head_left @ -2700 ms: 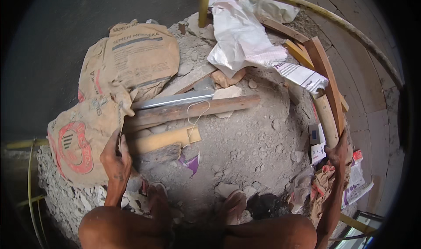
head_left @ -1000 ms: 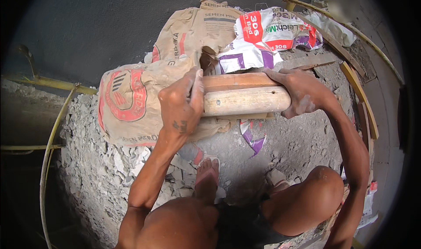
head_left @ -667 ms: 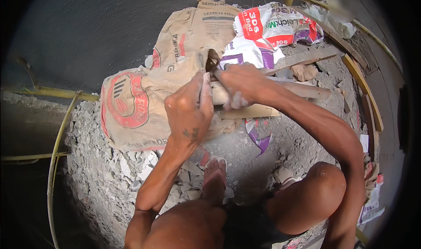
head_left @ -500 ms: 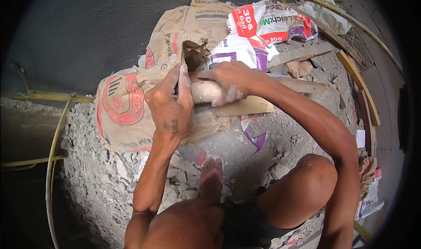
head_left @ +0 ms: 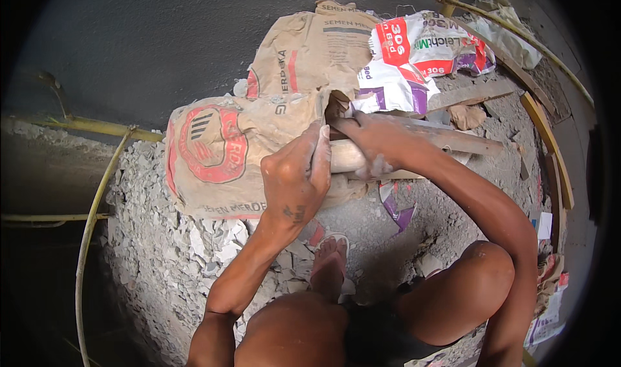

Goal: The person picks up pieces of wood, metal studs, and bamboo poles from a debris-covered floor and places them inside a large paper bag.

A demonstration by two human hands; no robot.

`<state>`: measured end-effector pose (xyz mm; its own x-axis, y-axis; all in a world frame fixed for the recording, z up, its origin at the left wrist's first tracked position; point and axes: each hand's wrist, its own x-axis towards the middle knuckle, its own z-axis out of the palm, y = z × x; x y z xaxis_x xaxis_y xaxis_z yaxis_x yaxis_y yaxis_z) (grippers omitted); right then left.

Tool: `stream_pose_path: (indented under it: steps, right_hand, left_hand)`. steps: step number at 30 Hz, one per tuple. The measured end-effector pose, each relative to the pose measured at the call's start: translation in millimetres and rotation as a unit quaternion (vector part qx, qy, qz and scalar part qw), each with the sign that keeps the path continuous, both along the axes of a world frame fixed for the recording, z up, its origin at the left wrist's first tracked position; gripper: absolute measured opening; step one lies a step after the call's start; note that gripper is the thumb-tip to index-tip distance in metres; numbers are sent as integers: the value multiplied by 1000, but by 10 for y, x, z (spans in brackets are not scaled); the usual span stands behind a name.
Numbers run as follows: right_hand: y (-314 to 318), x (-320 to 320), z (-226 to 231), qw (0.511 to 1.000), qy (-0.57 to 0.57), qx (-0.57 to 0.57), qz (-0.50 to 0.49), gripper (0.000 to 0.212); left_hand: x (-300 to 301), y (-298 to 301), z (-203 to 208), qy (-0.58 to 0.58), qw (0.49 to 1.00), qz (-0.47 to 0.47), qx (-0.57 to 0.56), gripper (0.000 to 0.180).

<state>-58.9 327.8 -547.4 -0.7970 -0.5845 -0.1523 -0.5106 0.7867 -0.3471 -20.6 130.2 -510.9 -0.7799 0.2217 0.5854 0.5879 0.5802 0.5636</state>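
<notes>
Pale wood [head_left: 347, 156] has slid deeper into the red-printed sack [head_left: 225, 148], left fingers [head_left: 321, 152] gripping its mouth, right fingers [head_left: 378, 166] of unclear grip.

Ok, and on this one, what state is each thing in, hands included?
Front brown sack: creased, mouth open toward the right
Pale wooden piece: partly in the sack mouth, near end showing
Left hand: closed on the sack's edge
Right hand: at the wood's end, fingertips hidden
Rear brown sack: wrinkled, lying behind
White, red and purple bag: crumpled
Purple-and-white scrap: torn, on the rubble
</notes>
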Motion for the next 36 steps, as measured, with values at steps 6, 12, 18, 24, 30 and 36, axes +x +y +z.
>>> stream_pose_path:
  steps: [6,12,18,24,30,36]
  right_hand:
    - [-39,176,-92,994,53,57,-74,87]
    - [57,292,-53,991,122,27,-40,86]
    - [288,417,-209,968,240,54,-43,80]
    - [-511,-345,-344,986,146,74,-17,40]
    - [-800,-746,-775,982,164,-55,78,29]
    - [-660,-621,-1136,943,138,-262,153,23]
  left_hand:
    - [52,125,-51,-7,999,-30,-17,22]
    - [-20,108,-91,17,1000,-13,6,23]
    - [31,277,-134,40,999,-30,20,27]
    - [46,120,-110,-47,999,-9,-16,22]
    - [-115,167,-52,-34,999,3,-1,18]
    - [-150,145,-180,-118,990,48,63,31]
